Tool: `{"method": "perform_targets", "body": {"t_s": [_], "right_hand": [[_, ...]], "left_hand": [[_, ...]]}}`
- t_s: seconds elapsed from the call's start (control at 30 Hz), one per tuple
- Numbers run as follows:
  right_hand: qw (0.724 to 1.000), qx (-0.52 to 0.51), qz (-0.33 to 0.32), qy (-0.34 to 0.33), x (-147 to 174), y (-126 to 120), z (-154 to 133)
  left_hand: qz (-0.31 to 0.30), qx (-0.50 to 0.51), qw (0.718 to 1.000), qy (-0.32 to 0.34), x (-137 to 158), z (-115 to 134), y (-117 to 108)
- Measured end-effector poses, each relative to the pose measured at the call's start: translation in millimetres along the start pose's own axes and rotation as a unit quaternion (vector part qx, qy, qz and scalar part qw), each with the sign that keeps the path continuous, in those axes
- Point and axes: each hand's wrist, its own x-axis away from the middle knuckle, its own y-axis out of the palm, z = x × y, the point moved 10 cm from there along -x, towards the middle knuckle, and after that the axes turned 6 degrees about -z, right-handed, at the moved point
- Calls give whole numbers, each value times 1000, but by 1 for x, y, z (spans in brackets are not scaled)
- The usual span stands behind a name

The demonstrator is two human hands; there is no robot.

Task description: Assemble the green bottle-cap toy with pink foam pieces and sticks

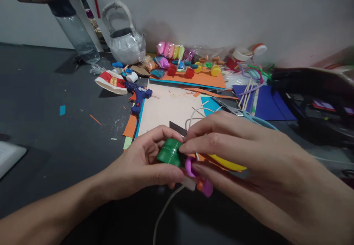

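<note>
Low in the middle, my left hand (149,164) is closed around a small craft model. Its green round part (169,152) looks like stacked bottle caps. A pale flat piece (189,182) and a purple ring-like part (190,166) show beside it, with a purple and orange lump (207,188) at the right end. My right hand (232,149) reaches in from the right, its fingertips pinched on the model by the green and purple parts. Fingers hide much of how the parts join. Just behind my right fingers lies a yellow curved piece (228,162).
A blue glue gun (141,95) rests left of a cream sheet (166,108). Blue-handled scissors (243,113) lie behind my right hand. Farther back are a foil-covered kettle (124,44), a bottle (76,31), small wheeled models (190,69) and wooden sticks (247,94).
</note>
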Motion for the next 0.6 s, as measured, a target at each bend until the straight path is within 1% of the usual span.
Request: {"method": "perform_targets", "body": {"t_s": [0.13,0.27,0.37,0.47,0.53,0.6], "right_hand": [[999,-18,-30,-18,-4,5,-3],[999,-28,-29,-29,-8,5,-4],[999,-32,-29,-22,-9,7,-3],[998,-39,-35,-20,-8,10,-4],[998,-47,-31,-16,-7,9,-3],[999,-53,-6,-6,-5,2,0]], "left_hand": [[-17,15,1000,-13,-1,-6,-2],[-19,12,1000,7,-2,-9,-10],[-12,0,1000,21,-2,-13,-16],[-13,-7,1000,16,-3,-17,-17],[-9,-13,1000,7,-4,-17,-17],[3,-19,1000,6,-3,-14,-17]]}}
